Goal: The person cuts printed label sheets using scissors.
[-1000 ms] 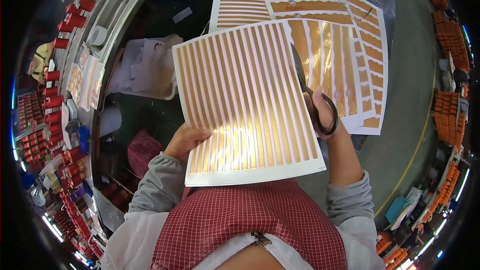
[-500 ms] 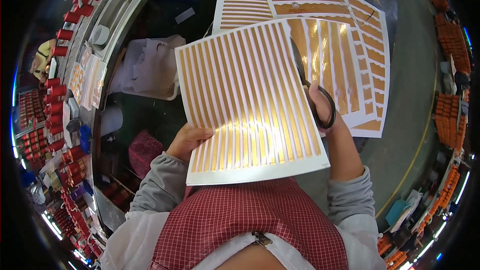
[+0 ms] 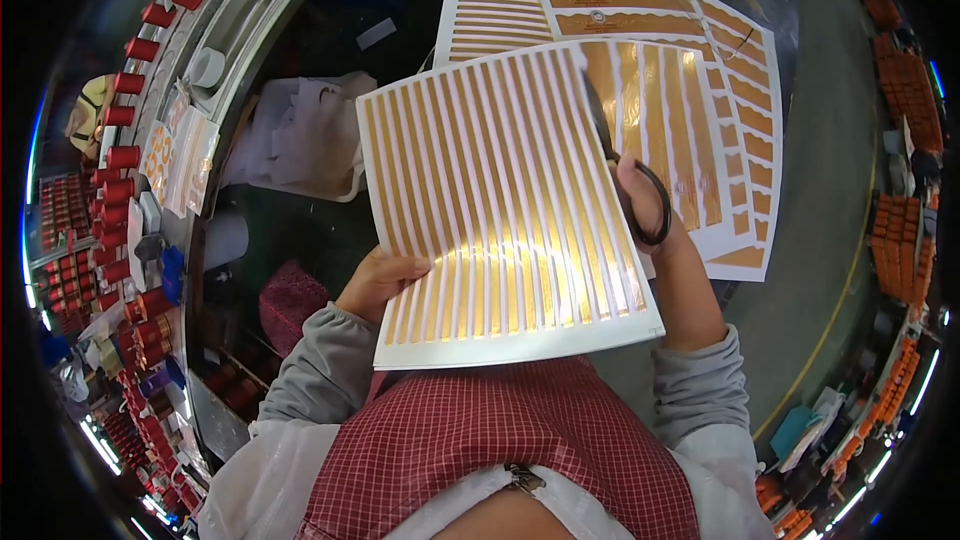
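A white sheet with narrow gold stripes (image 3: 490, 210) is held up before me, tilted, with light glaring off its lower half. My left hand (image 3: 385, 278) pinches its left edge, thumb on top and fingers hidden beneath. At the right edge my right hand (image 3: 643, 200) grips black-handled scissors (image 3: 657, 212). Their dark blades (image 3: 600, 112) lie along the sheet's upper right edge, partly hidden by it; I cannot tell how far apart they are. Behind the sheet, other gold-striped sheets (image 3: 690, 130) with wavy edges overlap on a dark table.
Left of the sheet stands a white bin (image 3: 300, 135) holding pale paper or plastic. A long machine bench (image 3: 235, 35) with several red thread spools (image 3: 123, 115) runs down the left side. On the far right, shelves carry orange spools (image 3: 898, 240). A maroon cloth bundle (image 3: 292, 302) sits near my left forearm.
The view has shifted slightly, so the table and sheets appear a little to the right. Both hands keep their hold, and the scissors stay at the sheet's right edge.
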### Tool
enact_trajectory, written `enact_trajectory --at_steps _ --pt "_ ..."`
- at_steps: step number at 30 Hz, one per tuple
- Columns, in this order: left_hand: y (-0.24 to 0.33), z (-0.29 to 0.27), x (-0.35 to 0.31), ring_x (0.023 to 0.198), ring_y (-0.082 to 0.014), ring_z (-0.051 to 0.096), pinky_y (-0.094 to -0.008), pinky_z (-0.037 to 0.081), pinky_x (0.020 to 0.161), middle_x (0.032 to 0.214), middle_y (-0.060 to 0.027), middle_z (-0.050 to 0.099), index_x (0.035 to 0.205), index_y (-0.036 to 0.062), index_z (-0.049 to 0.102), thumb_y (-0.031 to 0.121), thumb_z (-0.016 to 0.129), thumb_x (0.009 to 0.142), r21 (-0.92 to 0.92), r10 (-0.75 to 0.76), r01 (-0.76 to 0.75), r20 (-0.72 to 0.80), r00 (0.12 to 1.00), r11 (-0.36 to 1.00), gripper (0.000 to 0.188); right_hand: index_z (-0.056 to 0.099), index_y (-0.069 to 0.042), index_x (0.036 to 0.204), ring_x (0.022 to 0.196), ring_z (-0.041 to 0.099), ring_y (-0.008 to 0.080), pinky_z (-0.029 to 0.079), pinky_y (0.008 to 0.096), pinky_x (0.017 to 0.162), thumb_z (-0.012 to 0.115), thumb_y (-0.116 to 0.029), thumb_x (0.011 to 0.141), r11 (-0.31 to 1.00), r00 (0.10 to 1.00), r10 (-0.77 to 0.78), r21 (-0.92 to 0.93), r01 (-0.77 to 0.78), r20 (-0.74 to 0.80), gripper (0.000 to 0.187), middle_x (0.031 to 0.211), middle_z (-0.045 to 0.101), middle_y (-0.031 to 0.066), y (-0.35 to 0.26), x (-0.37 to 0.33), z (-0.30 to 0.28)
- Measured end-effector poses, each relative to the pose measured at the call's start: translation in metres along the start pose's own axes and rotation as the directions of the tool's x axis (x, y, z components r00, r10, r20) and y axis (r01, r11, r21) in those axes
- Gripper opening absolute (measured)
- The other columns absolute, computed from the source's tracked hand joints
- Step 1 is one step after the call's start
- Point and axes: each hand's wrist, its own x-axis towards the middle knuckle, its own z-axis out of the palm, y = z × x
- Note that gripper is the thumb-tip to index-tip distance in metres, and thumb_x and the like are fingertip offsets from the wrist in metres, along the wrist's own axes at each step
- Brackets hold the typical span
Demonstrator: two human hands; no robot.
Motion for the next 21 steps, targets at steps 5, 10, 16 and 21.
enact_trajectory --at_steps 5,10,16,21 --pt "0.000 -0.005 -0.001 0.091 -0.0211 0.061 -0.0323 0.049 0.083 0.106 -0.0169 0.057 0.118 -0.0084 0.044 0.006 0.055 0.074 0.038 -0.027 0.028 -0.025 0.999 0.999 0.047 0.054 -0.013 0.067 0.039 0.032 0.0029 0.021 0.0176 0.036 0.031 -0.067 0.085 0.990 0.974 -0.124 -0.091 0.108 -0.191 0.061 0.052 0.043 -0.0064 -0.012 0.009 0.006" --pt "0.001 -0.002 -0.002 0.090 -0.0202 0.061 -0.0317 0.049 0.083 0.106 -0.0166 0.057 0.119 -0.0084 0.042 0.007 0.055 0.074 0.032 -0.013 0.014 -0.007 1.000 0.999 0.049 0.051 0.003 0.114 0.092 0.057 0.0152 0.044 0.0273 0.079 0.035 -0.052 0.091 0.996 0.997 -0.077 0.040 0.077 0.002 0.061 0.105 0.060 0.0101 -0.016 0.007 0.010" --pt "-0.001 -0.002 -0.003 0.090 -0.0198 0.061 -0.0310 0.049 0.083 0.104 -0.0166 0.057 0.118 -0.0083 0.042 0.008 0.056 0.074 0.016 -0.026 0.026 -0.014 1.000 1.000 0.049 0.049 0.002 0.116 0.092 0.057 0.0133 0.045 0.0266 0.078 0.035 -0.052 0.091 0.992 0.991 -0.116 0.038 0.119 -0.062 0.062 0.106 0.059 0.0081 -0.014 0.007 0.022" --pt "0.002 0.003 -0.005 0.089 -0.0199 0.061 -0.0314 0.049 0.083 0.103 -0.0165 0.058 0.117 -0.0083 0.044 0.007 0.056 0.074 0.026 -0.020 0.019 0.003 1.000 0.999 0.047 0.048 0.002 0.116 0.094 0.055 0.0134 0.044 0.0268 0.081 0.036 -0.051 0.091 0.996 0.993 -0.078 0.045 0.082 -0.086 0.060 0.107 0.058 0.0077 -0.015 0.019 -0.003"
